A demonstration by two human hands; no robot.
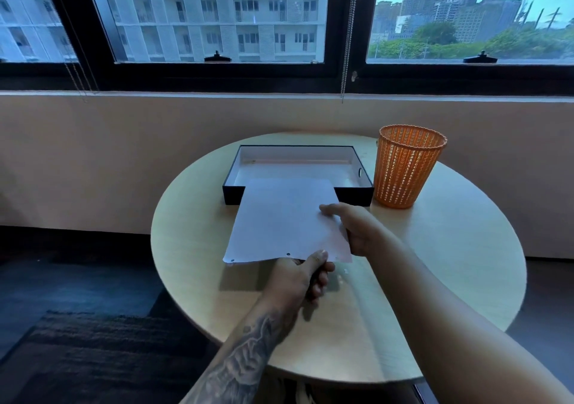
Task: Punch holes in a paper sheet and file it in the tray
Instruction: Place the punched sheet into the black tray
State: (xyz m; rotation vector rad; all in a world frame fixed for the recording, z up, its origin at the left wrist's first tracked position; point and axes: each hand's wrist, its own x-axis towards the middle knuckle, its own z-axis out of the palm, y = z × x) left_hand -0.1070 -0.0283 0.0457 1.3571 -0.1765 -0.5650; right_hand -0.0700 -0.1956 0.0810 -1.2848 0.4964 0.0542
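Head view, tabletop: a round, pale wooden tabletop point(450, 263) stands before a beige wall under a black-framed window.
Head view, tray: a shallow rectangular tray point(231, 193), black outside and white inside, lies at about 12 o'clock on the tabletop.
Head view, sheet: a white rectangular paper sheet point(285, 220) is held in the air, tilted, at the centre of the tabletop. Its far edge is over the near wall of the tray and hides part of it. Small round holes show along its near edge.
Head view, left hand: the left hand point(302, 279), on a tattooed forearm, is at 6 o'clock of the sheet. It pinches the near edge, the thumb on top and the other fingers curled below.
Head view, right hand: the right hand point(357, 229) is at 3 o'clock of the sheet. It grasps the right edge, the thumb lying on top, the fingers hidden under the paper.
Head view, basket: an orange plastic mesh basket point(407, 167) stands upright at 3 o'clock of the tray, just beside its right wall.
Head view, bits: a few small pale round bits point(346, 270) lie on the tabletop near the left hand.
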